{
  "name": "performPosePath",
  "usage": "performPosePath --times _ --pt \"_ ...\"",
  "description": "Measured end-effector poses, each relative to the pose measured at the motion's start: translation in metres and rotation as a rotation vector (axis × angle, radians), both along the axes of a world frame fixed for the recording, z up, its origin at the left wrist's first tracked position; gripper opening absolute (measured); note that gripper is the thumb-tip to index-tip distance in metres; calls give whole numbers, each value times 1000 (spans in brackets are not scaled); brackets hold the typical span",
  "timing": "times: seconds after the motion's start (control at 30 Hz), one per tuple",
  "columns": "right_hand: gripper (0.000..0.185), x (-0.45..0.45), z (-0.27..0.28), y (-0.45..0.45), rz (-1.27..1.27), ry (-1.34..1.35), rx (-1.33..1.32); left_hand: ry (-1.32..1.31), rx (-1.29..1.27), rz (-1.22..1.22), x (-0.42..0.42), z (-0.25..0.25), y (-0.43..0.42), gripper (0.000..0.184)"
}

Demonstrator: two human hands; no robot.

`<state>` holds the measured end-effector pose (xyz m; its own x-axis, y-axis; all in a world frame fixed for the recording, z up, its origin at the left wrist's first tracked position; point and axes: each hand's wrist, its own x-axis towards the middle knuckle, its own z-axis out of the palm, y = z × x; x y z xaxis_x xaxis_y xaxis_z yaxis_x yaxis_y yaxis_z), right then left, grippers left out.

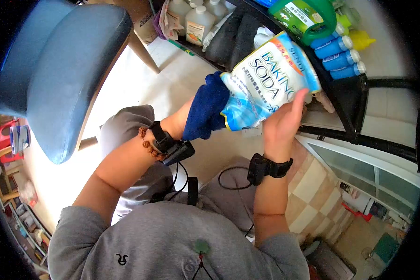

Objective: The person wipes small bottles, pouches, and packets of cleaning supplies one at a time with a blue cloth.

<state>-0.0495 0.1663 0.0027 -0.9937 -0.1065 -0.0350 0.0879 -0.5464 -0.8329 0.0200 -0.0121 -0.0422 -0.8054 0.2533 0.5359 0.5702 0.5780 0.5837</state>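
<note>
A white and blue baking soda bag is held up in front of the shelf, tilted. My right hand grips its lower right edge, with the thumb on the front and the other fingers behind the bag. A dark blue cloth touches the bag's left edge. My left hand is mostly covered by this cloth, and its fingers are hidden. Both wrists wear black straps, and the left one also has a brown bead bracelet.
Behind the bag, a black shelf bears white bottles, a green jug and several blue bottles. A blue chair stands at the left. Glass-paned white frames are at the right.
</note>
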Motion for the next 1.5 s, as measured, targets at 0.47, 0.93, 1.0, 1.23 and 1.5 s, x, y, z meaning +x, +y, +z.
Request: performPosePath --times 0.47,0.93,1.0,1.23,1.5 --pt "43 3 5 19 101 258 52 -714 1317 184 -19 -17 -6 31" --pt "44 1 -16 2 230 14 296 -885 855 -156 -6 14 7 39" --pt "42 -8 -25 0 103 103 442 -843 862 16 -4 9 12 36" --pt "32 25 -117 -13 -143 -364 362 -66 562 511 -8 9 9 31" --pt "36 68 -154 -65 762 -219 -989 -128 22 258 16 39 29 44"
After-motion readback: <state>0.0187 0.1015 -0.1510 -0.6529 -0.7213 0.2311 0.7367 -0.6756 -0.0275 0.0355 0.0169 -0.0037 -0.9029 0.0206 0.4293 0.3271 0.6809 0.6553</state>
